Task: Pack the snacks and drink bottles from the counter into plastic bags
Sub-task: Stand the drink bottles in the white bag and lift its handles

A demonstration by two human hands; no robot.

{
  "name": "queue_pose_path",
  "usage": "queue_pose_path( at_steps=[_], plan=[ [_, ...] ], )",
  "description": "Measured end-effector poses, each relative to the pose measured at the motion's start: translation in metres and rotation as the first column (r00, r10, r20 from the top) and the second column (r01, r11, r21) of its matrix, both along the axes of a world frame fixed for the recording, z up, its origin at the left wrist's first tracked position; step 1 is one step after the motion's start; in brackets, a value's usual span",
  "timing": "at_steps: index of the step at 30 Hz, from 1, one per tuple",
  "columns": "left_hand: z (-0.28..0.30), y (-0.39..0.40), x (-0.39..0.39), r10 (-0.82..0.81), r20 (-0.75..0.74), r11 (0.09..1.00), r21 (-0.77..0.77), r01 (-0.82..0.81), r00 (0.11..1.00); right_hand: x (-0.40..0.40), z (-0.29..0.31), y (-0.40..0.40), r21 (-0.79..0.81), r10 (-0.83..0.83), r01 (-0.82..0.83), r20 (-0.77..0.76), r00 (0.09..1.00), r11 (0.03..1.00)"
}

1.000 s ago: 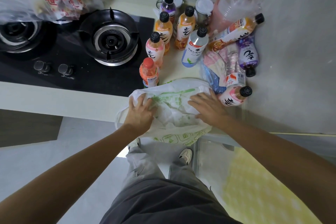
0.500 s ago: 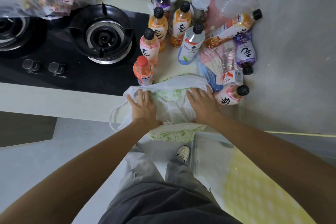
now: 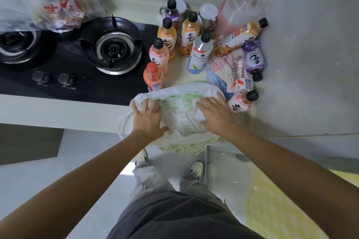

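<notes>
A white plastic bag (image 3: 179,111) with green print lies crumpled at the counter's front edge, part of it hanging over. My left hand (image 3: 148,117) rests flat on its left side, fingers spread. My right hand (image 3: 216,115) presses flat on its right side. Behind the bag stand several drink bottles: a red-capped orange one (image 3: 153,78), a pale pink one (image 3: 159,54), two orange ones (image 3: 189,35), and a white one (image 3: 200,55). A pink bottle (image 3: 242,101) lies right of my right hand. Snack packets (image 3: 223,68) lie among the fallen bottles.
A black gas hob (image 3: 110,44) with two burners fills the counter's left. A clear bag with red print (image 3: 56,4) sits at the back left. A purple bottle (image 3: 253,59) and an orange bottle (image 3: 239,38) lie by the right wall. The counter edge (image 3: 58,110) runs just below the hob.
Both hands slid forward over the bag and now lie flatter with fingers spread; the bag is pressed down and its front edge sits nearer the bottles.
</notes>
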State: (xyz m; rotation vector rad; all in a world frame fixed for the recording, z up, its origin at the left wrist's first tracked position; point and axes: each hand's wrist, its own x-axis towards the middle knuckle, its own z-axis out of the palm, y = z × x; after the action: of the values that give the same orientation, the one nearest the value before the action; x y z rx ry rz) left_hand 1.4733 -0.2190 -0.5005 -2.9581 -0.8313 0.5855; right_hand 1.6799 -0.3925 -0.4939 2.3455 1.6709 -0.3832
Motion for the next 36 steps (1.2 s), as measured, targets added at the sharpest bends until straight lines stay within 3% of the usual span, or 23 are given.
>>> queue_pose_path(
  at_steps=[8,16,22,27,31,36],
  plan=[
    [0.045,0.004,-0.019,-0.091,0.280,0.995,-0.002,0.096,0.956,-0.018,0.045,0.004,0.401,-0.085,0.094,-0.039,0.996,0.911],
    [0.097,0.017,0.004,-0.172,0.487,0.985,0.093,0.146,0.856,0.007,0.094,-0.001,0.479,-0.218,0.149,0.093,0.971,0.865],
    [0.122,0.047,0.031,-0.153,0.535,0.980,0.188,0.060,0.831,0.031,0.123,-0.029,0.424,-0.439,0.318,0.226,0.870,0.848],
    [0.112,0.070,0.040,0.006,0.423,0.999,0.044,-0.027,0.906,0.032,0.117,-0.052,0.347,-0.604,0.529,0.159,0.781,0.775],
    [0.106,0.079,0.046,0.015,0.446,0.998,-0.068,0.017,0.895,0.031,0.104,-0.060,0.382,-0.596,0.544,0.023,0.802,0.747],
    [0.116,0.079,0.045,0.028,0.512,0.987,-0.148,0.057,0.858,0.030,0.109,-0.059,0.472,-0.628,0.638,-0.205,0.751,0.608]
  ],
)
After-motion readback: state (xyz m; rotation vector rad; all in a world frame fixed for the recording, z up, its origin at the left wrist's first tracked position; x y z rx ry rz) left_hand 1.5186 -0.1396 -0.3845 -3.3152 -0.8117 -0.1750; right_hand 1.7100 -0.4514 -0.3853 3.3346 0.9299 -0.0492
